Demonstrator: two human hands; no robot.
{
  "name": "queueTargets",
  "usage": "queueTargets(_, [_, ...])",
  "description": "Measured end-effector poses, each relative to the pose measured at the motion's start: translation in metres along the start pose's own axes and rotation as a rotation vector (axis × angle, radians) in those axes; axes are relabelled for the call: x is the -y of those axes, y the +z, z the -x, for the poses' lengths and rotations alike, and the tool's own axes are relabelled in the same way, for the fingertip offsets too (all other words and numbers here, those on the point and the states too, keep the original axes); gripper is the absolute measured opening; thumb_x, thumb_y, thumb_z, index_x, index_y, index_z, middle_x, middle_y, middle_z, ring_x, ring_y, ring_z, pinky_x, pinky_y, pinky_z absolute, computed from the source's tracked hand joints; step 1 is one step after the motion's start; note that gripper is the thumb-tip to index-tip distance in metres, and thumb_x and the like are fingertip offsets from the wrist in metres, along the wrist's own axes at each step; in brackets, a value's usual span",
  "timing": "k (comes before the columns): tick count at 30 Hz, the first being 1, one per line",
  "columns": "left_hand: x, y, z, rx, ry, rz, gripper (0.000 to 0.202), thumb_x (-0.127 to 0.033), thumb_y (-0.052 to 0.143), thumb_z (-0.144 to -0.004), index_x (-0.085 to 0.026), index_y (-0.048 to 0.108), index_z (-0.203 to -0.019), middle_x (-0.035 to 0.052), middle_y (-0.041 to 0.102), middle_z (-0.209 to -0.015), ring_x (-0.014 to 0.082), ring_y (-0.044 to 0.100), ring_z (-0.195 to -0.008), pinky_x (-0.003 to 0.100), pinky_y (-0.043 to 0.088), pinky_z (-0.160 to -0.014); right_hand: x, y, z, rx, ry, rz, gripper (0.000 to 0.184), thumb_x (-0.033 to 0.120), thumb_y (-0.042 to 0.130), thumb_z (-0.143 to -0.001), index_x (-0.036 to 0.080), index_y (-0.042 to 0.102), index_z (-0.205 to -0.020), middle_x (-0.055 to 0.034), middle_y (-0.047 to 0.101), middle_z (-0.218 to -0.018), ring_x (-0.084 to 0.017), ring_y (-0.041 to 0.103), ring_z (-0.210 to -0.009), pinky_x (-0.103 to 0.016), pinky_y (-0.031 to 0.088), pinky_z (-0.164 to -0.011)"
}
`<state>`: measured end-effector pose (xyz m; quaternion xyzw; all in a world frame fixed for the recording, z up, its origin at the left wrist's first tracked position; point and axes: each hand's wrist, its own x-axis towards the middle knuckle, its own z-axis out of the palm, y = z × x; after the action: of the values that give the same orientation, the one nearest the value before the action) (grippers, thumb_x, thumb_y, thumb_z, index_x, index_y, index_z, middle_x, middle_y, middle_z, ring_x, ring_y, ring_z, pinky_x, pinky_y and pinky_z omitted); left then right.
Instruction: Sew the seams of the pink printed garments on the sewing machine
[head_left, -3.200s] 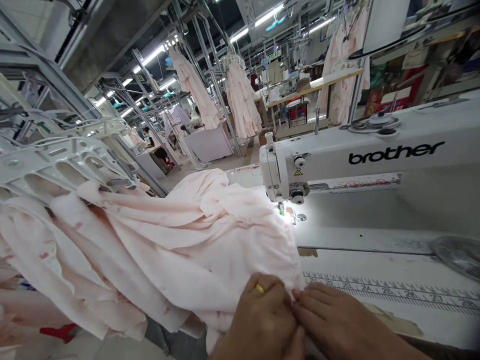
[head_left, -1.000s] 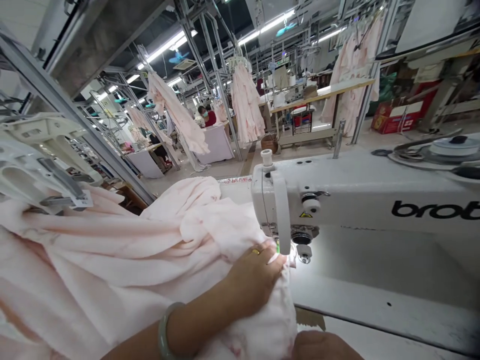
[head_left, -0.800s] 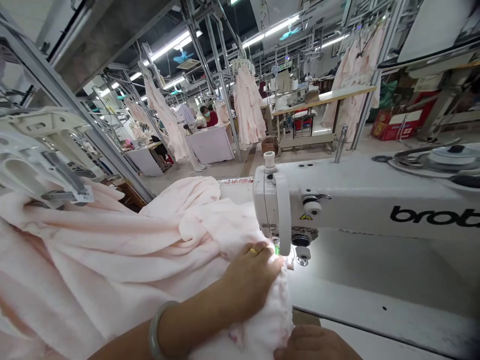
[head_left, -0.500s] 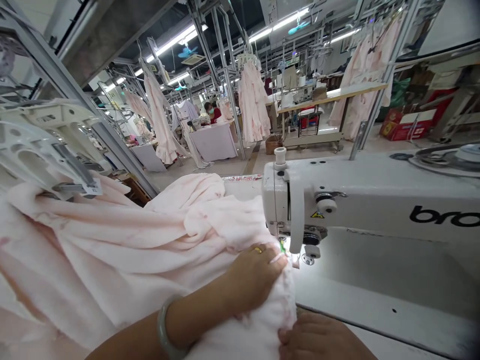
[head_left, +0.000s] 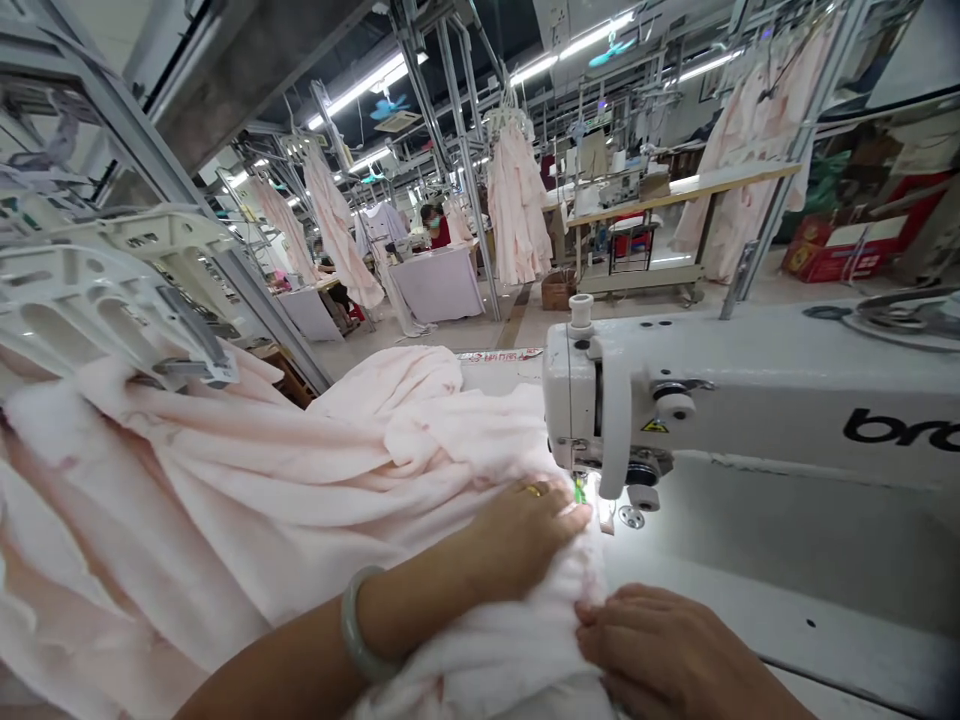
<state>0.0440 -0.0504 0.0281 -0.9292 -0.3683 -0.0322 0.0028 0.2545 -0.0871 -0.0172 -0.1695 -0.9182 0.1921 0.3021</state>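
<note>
Pale pink fluffy fabric [head_left: 315, 480] spreads in folds across the left, its edge running under the needle area of a white sewing machine [head_left: 705, 380]. My left hand [head_left: 529, 530], with a ring and a bangle at the wrist, presses and pinches the fabric just left of the lit presser foot. Its thumb points toward a small green part by the needle; some fingertips are hidden. Lower down, my right hand [head_left: 660, 640] has its fingers closed on the fabric's near right edge, on the machine bed [head_left: 720, 580].
White hanger clamps [head_left: 127, 290] hold part of the fabric at left, beside a slanted metal post [head_left: 247, 300]. Behind the machine hang pink garments [head_left: 517, 210]. A person in red [head_left: 437, 228] sits at a far workstation. A red box [head_left: 840, 250] stands at right.
The view has shifted slightly left, so the machine sits farther right. My right hand has come up and forward along the fabric edge. My left thumb stretches out more over the fabric.
</note>
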Motion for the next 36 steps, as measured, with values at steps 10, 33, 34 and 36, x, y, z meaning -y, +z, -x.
queueTargets(10, [-0.016, -0.002, 0.02, -0.022, -0.038, 0.1, 0.043, -0.012, 0.058, -0.088, -0.012, 0.056, -0.131, 0.0147, 0.066, -0.125, 0.0288, 0.062, -0.119, 0.044, 0.052, -0.104, -0.003, -0.005, -0.004, -0.074, -0.087, 0.028, 0.03, 0.015, 0.039, -0.109, 0.021, 0.063, -0.092, 0.0002, 0.073, -0.083, -0.013, 0.069, -0.078, -0.027, 0.05, -0.085])
queueTargets(33, [-0.006, -0.002, -0.009, -0.112, 0.302, -0.185, 0.021, -0.012, 0.05, -0.1, -0.016, 0.061, -0.083, 0.0059, 0.065, -0.084, 0.0187, 0.061, -0.082, 0.032, 0.045, -0.075, 0.014, 0.004, 0.006, -0.174, -0.316, 0.593, 0.042, -0.004, 0.036, -0.093, 0.016, 0.073, -0.097, -0.0083, 0.078, -0.093, -0.023, 0.071, -0.091, -0.039, 0.049, -0.099])
queueTargets(34, [-0.006, 0.001, -0.009, -0.095, 0.259, -0.132, 0.019, -0.014, 0.051, -0.1, -0.017, 0.062, -0.085, 0.0056, 0.066, -0.086, 0.0187, 0.061, -0.083, 0.032, 0.046, -0.075, 0.012, 0.005, 0.006, -0.18, -0.307, 0.566, 0.04, -0.003, 0.036, -0.094, 0.016, 0.072, -0.097, -0.0084, 0.078, -0.09, -0.023, 0.07, -0.087, -0.039, 0.05, -0.095])
queueTargets(36, [-0.008, 0.002, -0.008, -0.103, 0.134, -0.016, 0.011, -0.019, 0.055, -0.101, -0.017, 0.063, -0.095, 0.0054, 0.069, -0.092, 0.0188, 0.063, -0.086, 0.031, 0.049, -0.078, 0.007, 0.006, 0.005, -0.192, -0.292, 0.473, 0.036, -0.002, 0.038, -0.095, 0.016, 0.068, -0.093, -0.007, 0.076, -0.085, -0.021, 0.068, -0.078, -0.037, 0.05, -0.088])
